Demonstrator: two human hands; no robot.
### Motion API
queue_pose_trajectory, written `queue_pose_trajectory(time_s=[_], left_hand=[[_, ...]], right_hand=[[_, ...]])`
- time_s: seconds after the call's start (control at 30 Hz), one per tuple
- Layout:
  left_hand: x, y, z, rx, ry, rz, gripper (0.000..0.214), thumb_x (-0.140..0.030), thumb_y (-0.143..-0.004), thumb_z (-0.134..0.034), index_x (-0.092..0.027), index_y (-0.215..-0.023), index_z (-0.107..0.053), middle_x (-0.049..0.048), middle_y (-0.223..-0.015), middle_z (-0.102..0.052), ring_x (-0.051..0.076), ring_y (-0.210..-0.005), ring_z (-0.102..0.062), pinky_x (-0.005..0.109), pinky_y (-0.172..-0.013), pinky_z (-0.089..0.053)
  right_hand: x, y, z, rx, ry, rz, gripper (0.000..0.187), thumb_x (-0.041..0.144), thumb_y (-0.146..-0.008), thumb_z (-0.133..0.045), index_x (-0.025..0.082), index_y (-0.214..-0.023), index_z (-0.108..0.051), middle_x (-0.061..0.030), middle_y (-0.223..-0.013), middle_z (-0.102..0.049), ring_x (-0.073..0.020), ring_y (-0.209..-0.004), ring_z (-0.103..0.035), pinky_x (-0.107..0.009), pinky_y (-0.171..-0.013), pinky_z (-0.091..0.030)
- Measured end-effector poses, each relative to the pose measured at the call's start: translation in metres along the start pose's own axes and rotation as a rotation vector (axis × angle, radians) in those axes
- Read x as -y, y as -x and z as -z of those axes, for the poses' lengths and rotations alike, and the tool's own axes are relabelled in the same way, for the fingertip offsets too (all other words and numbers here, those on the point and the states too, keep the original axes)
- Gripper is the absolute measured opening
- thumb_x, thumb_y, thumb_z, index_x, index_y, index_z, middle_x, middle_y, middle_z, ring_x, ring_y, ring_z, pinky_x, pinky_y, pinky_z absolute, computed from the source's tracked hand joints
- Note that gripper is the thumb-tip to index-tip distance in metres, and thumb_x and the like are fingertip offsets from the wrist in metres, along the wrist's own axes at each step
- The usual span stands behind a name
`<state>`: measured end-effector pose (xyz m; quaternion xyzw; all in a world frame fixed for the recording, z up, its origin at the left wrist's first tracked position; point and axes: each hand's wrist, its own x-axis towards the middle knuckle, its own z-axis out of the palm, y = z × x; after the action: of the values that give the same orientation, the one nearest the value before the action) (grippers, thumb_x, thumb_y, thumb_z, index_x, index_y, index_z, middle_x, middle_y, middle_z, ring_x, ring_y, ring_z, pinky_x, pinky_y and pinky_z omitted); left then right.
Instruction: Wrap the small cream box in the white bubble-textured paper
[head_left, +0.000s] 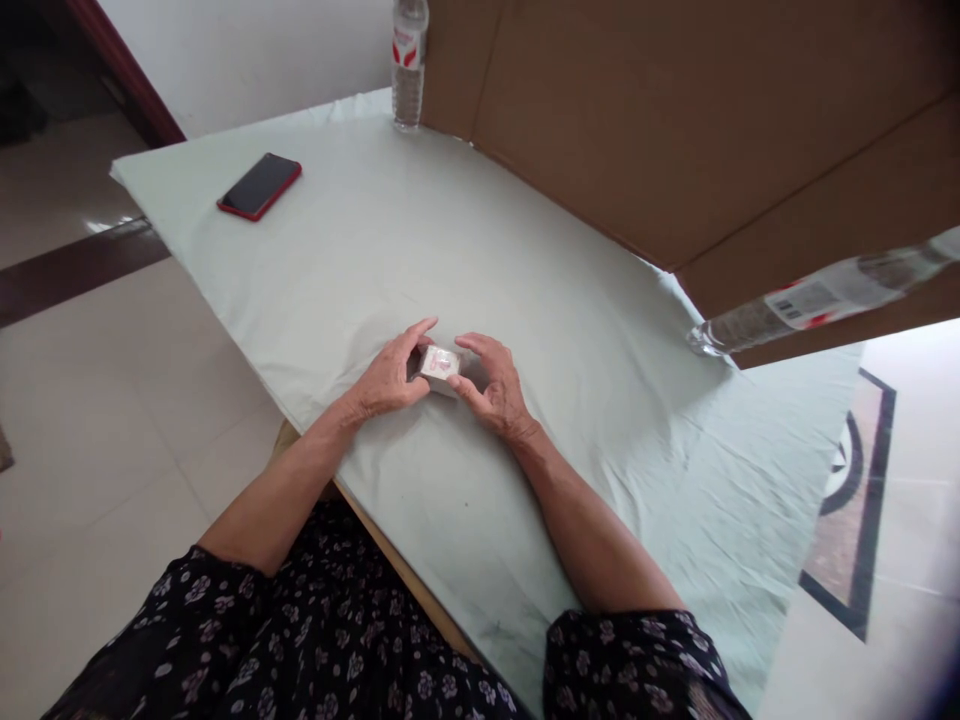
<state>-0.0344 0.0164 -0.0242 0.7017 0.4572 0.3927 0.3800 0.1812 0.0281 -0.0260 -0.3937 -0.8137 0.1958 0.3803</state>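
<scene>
A small white box (440, 366) with pinkish-red print on its top sits low over the cloth-covered table, between my two hands. It has a glossy look. On its left side is my left hand (394, 372), curled, with the thumb along the near left edge and the fingers bent around the far side. My right hand (495, 385) flanks it from the right: the thumb tip touches the near right corner, and the index finger arches by the far right corner. The box's underside and some fingertips are hidden.
A phone with a red edge (260, 187) lies at the table's far left. A large brown cardboard panel (600, 110) stands along the back right, with a clear plastic bottle (407, 80) at its left end and another bottle (817, 298) at its right. Pale green cloth (480, 250) covers the table.
</scene>
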Motion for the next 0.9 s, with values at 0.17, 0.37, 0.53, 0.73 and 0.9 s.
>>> queue_pose_trajectory(time_s=[0.17, 0.37, 0.53, 0.73, 0.9], left_hand=[[0.002, 0.001, -0.001, 0.007, -0.014, -0.022, 0.088, -0.018, -0.069, -0.059, -0.018, -0.154, -0.039, 0.0118, -0.126, -0.064, 0.024, -0.111, -0.064, 0.042, -0.104, -0.048], [-0.003, 0.001, 0.003, -0.015, -0.116, -0.059, 0.080, -0.026, -0.074, -0.060, -0.017, -0.151, -0.042, 0.0149, -0.133, -0.062, 0.029, -0.121, -0.060, 0.048, -0.108, -0.044], [-0.006, 0.001, 0.003, -0.044, -0.339, -0.061, 0.076, -0.037, -0.078, -0.064, -0.018, -0.149, -0.046, 0.0131, -0.129, -0.066, 0.032, -0.125, -0.055, 0.053, -0.114, -0.034], [-0.004, 0.001, -0.002, -0.019, -0.395, -0.063, 0.077, -0.035, -0.077, -0.063, -0.013, -0.149, -0.046, 0.0127, -0.119, -0.067, 0.031, -0.112, -0.057, 0.050, -0.109, -0.038], [-0.005, 0.000, -0.007, -0.033, -0.378, -0.058, 0.079, -0.032, -0.074, -0.064, -0.017, -0.150, -0.045, 0.0111, -0.118, -0.067, 0.030, -0.110, -0.058, 0.048, -0.106, -0.039]], right_hand=[[-0.002, 0.000, -0.003, -0.113, 0.007, 0.083, 0.030, 0.048, -0.097, -0.058, 0.025, -0.115, -0.066, -0.0115, -0.121, -0.073, -0.0277, -0.115, -0.067, -0.048, -0.101, -0.047], [0.000, -0.001, -0.004, -0.128, 0.033, 0.088, 0.025, 0.044, -0.095, -0.061, 0.026, -0.110, -0.068, -0.0102, -0.119, -0.074, -0.0275, -0.111, -0.068, -0.047, -0.098, -0.048], [0.004, 0.000, -0.002, -0.115, 0.081, 0.067, 0.022, 0.042, -0.095, -0.061, 0.025, -0.108, -0.071, -0.0107, -0.120, -0.074, -0.0271, -0.111, -0.068, -0.046, -0.098, -0.047], [0.008, -0.005, 0.013, 0.019, 0.238, 0.106, 0.028, 0.043, -0.098, -0.062, 0.024, -0.115, -0.071, -0.0111, -0.119, -0.075, -0.0261, -0.110, -0.068, -0.043, -0.097, -0.046], [0.017, -0.014, 0.019, 0.040, 0.433, 0.212, 0.019, 0.037, -0.100, -0.059, 0.025, -0.104, -0.073, -0.0079, -0.115, -0.076, -0.0241, -0.103, -0.068, -0.042, -0.092, -0.043]])
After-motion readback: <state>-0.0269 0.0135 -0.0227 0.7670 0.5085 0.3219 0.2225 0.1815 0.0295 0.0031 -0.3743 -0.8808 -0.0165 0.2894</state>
